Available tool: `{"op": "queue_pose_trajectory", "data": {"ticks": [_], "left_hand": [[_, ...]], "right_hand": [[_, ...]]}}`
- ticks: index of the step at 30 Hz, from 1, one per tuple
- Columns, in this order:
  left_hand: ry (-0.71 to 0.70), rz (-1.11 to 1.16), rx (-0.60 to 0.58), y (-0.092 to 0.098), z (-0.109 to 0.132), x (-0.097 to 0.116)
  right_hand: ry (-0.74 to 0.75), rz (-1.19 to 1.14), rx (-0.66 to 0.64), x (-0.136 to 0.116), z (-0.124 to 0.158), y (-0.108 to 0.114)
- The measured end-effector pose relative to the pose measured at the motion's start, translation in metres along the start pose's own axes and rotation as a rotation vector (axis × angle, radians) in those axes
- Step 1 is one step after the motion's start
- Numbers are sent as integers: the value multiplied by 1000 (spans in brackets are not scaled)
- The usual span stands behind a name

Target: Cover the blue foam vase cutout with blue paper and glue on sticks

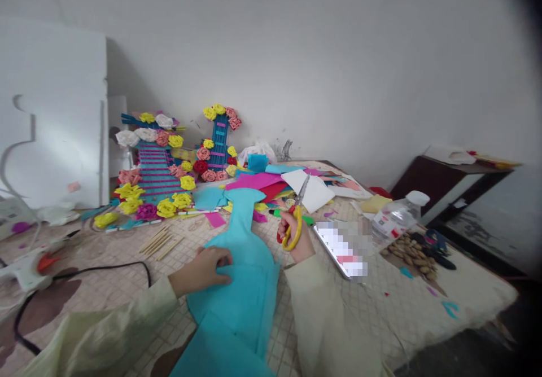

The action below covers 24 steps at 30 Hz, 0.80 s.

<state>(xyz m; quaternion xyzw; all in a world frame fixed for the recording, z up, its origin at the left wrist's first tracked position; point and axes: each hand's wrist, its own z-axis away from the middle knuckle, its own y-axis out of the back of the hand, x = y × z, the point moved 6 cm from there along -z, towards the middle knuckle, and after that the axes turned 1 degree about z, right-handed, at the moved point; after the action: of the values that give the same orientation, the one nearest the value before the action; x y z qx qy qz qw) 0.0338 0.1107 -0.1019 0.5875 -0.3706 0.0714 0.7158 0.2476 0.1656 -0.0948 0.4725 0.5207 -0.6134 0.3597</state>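
Observation:
A large turquoise sheet (243, 275), cut to a vase-like outline, lies on the table in front of me. My left hand (203, 268) rests on its left edge with the fingers curled, pinching the sheet. My right hand (296, 236) grips scissors (296, 216) with yellow and red handles, blades pointing up and away, just right of the sheet's narrow neck.
Two blue stick structures with paper flowers (154, 168) (218, 143) stand at the back. Coloured paper sheets (271, 182) pile beside them. A glue gun (29, 267) with black cord lies left, wooden sticks (161, 241) in the middle, a phone (341, 247), a plastic bottle (398, 216) and nuts (412, 253) right.

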Motion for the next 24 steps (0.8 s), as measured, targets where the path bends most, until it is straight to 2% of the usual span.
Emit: {"op": "queue_pose_trajectory", "data": {"ticks": [3, 5, 10, 13, 15, 20, 24], "left_hand": [[-17, 110, 34, 8, 0, 1], [11, 196, 109, 20, -2, -7], [236, 451, 427, 63, -21, -61], [396, 621, 583, 81, -43, -94], [460, 713, 673, 89, -61, -107], [471, 856, 814, 103, -93, -114], [477, 851, 827, 106, -94, -115]], "right_hand": [[-89, -93, 15, 3, -1, 0], [-134, -133, 25, 6, -1, 1], [-208, -166, 9, 10, 2, 1], [-197, -176, 25, 8, 1, 3], [-174, -178, 40, 6, -1, 5], [-135, -140, 64, 4, -8, 14], [-119, -72, 52, 6, -12, 18]]}}
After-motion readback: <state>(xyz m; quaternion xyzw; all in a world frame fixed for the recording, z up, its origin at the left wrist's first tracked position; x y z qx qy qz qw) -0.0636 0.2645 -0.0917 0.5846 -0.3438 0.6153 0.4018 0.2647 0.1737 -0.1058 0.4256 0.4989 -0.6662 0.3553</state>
